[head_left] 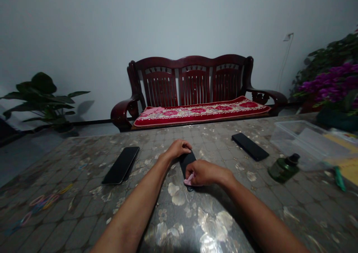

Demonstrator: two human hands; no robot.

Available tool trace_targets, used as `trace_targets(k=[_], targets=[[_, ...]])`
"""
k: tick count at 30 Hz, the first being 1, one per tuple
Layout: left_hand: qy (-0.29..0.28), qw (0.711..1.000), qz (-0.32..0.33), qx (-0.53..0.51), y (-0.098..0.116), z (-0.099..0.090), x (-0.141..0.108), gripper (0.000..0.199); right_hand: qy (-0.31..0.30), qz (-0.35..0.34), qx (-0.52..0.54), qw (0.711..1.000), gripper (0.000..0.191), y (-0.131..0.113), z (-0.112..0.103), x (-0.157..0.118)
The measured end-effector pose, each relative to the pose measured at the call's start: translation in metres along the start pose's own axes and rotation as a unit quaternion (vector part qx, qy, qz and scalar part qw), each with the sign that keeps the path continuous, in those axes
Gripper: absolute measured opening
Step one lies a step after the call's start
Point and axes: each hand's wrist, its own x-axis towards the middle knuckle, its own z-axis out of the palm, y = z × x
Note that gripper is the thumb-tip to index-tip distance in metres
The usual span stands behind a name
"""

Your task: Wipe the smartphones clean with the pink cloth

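Observation:
A dark phone (187, 161) lies lengthwise on the patterned tablecloth in front of me. My left hand (179, 149) holds its far end, the fingers curled over the edge. On the near end, my right hand (198, 171) presses down a small pink cloth (189, 179) pinched in its fingers. Part of the phone is hidden under both hands. A second black phone (121, 165) rests to the left, its screen facing up. To the right is another flat black phone-like thing (250, 146), lying at a slant.
A green bottle (283, 168) with a black cap stands right, beside a clear plastic box (293, 131). A teal tool (339, 178) lies near yellow paper. Several coloured bands (44, 201) are at left. Beyond the table (92, 208) is a wooden bench (192, 83), plants on either side.

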Motion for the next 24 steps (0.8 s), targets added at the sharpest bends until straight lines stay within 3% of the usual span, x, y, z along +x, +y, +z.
trace_targets(k=[12, 17, 19, 22, 24], targets=[[0.002, 1.0, 0.014, 0.027, 0.005, 0.017, -0.009, 0.024, 0.001, -0.005, 0.021, 1.0, 0.024, -0.008, 0.014, 0.001], [0.036, 0.998, 0.031, 0.042, 0.01, 0.012, -0.034, 0.034, -0.005, -0.01, 0.101, 0.995, 0.031, 0.003, 0.004, 0.004], [0.078, 0.993, 0.057, 0.069, 0.012, 0.006, -0.054, 0.032, 0.07, -0.013, 0.115, 0.991, 0.027, 0.014, -0.004, 0.006], [0.122, 0.982, 0.082, 0.116, 0.013, -0.002, -0.089, 0.027, 0.259, 0.019, 0.041, 0.965, 0.021, 0.031, -0.01, 0.013], [0.115, 0.979, 0.1, 0.133, 0.013, -0.005, -0.108, 0.023, 0.309, 0.036, -0.011, 0.95, 0.026, 0.039, -0.008, 0.018]])
